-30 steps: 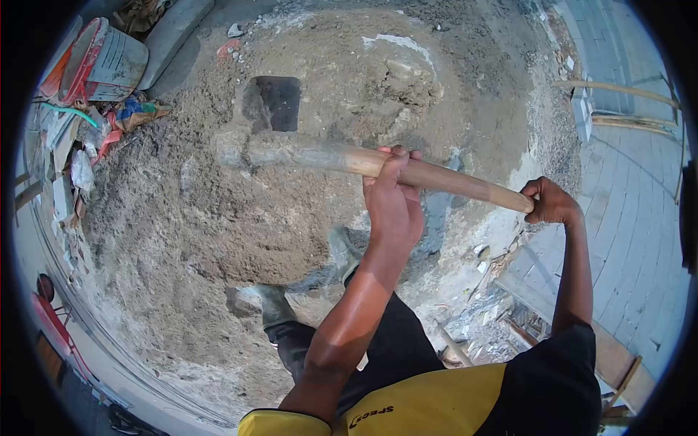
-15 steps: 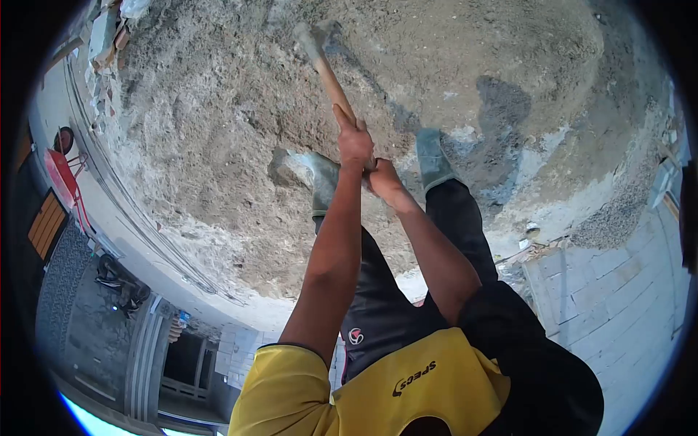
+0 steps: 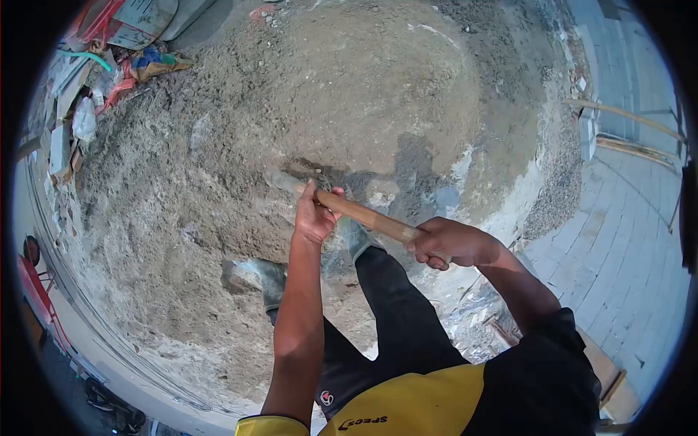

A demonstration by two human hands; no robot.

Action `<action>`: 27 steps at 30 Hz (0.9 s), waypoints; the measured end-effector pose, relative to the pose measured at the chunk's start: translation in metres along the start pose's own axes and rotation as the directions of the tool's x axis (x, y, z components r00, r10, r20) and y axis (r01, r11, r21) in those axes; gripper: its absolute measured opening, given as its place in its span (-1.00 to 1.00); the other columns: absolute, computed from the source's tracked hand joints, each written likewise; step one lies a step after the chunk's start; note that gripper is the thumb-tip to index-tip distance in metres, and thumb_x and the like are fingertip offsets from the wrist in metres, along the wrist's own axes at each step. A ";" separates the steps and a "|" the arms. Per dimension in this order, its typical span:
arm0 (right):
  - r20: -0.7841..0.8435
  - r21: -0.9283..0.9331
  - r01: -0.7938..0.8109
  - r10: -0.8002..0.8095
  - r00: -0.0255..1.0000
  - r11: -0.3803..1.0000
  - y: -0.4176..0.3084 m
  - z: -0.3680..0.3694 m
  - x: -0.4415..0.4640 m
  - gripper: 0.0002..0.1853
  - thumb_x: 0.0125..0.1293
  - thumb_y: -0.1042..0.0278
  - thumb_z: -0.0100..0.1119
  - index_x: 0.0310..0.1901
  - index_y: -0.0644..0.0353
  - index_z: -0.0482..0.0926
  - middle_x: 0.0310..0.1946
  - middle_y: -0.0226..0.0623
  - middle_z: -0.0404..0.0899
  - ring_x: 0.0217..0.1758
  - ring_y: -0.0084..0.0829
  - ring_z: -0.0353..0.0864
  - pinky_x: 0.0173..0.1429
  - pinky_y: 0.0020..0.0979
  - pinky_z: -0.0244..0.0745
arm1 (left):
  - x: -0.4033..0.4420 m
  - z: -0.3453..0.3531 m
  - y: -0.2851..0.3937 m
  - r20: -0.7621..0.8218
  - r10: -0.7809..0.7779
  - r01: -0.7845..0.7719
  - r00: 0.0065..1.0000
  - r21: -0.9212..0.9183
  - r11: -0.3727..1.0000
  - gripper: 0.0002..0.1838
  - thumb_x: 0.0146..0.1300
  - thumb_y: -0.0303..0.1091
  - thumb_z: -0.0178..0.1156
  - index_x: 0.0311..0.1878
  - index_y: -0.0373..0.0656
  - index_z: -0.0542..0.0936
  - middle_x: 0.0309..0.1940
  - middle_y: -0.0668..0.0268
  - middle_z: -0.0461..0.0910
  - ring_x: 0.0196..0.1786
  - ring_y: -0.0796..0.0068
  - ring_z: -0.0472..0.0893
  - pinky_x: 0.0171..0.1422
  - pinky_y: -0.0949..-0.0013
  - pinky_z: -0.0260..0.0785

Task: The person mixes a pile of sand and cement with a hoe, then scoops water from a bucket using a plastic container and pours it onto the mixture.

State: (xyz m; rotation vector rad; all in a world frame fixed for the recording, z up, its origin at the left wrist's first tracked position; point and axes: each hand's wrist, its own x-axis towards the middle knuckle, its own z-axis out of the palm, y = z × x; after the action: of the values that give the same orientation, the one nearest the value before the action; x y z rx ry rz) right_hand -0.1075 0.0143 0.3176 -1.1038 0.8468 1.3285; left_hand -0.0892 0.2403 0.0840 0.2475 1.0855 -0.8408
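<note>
Outdoors, on rough earth [image 3: 218, 145]; holding a wooden handle [image 3: 371, 219], slanting from far left to near right; gripped by left hand [image 3: 314, 221] toward its grey far end, by right hand [image 3: 454, 243] near its other end; just beside boots [image 3: 272, 282]; farther off, beside a bucket [image 3: 142, 22].

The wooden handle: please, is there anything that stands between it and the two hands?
Nothing visible does. The left hand and the right hand are bare and hold the wooden handle directly.
</note>
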 end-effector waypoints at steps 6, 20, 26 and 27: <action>-0.559 -0.276 -0.046 -0.121 0.820 0.960 0.044 -0.137 -0.236 -0.53 -0.33 0.68 0.38 -0.19 0.32 0.70 -0.52 -0.44 0.56 -0.47 -0.61 0.54 -0.32 -0.49 0.46 | -0.054 0.195 -0.175 0.132 -0.029 0.056 0.991 -0.202 0.978 -0.78 0.33 -0.38 0.20 -0.08 -0.17 0.37 -0.20 0.31 0.44 -0.13 0.40 0.53 0.02 0.29 0.44; -0.195 -0.713 0.542 -0.868 0.457 0.445 -0.060 0.119 0.320 -0.69 0.14 0.36 0.33 -0.11 0.20 0.48 -0.38 0.09 0.65 -0.24 0.18 0.66 -0.19 0.03 0.53 | -0.052 0.081 0.188 0.268 0.956 -0.679 0.122 0.725 -0.117 -0.09 0.35 -0.28 0.16 0.56 -0.17 -0.21 -0.07 0.09 0.52 -0.23 0.34 0.61 -0.06 0.25 0.52; -0.361 -0.643 0.148 -0.467 0.807 0.752 -0.025 0.128 0.347 -0.45 0.13 0.25 0.34 0.17 0.20 0.48 -0.03 0.03 0.67 0.09 0.08 0.62 0.15 -0.03 0.51 | 0.064 -0.051 0.135 -0.054 0.663 -0.138 0.746 0.962 0.234 -0.03 0.41 -0.28 0.04 0.55 -0.16 -0.49 0.06 -0.22 0.52 -0.18 0.07 0.74 0.04 0.16 0.56; -0.388 -0.632 0.103 -0.428 0.816 0.768 -0.007 0.130 0.332 -0.47 0.13 0.28 0.32 0.15 0.22 0.49 -0.04 0.05 0.67 0.09 0.09 0.62 0.14 -0.04 0.52 | 0.070 -0.068 0.115 -0.006 0.691 -0.114 0.723 0.985 0.127 -0.01 0.39 -0.28 0.06 0.53 -0.22 -0.49 0.03 -0.21 0.54 -0.20 0.09 0.73 0.00 0.16 0.57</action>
State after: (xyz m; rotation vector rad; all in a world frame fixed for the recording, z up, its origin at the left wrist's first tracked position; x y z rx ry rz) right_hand -0.0837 0.2403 0.0425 -2.0721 0.6039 1.0647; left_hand -0.0398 0.3225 -0.0329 1.8994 0.6806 -0.8081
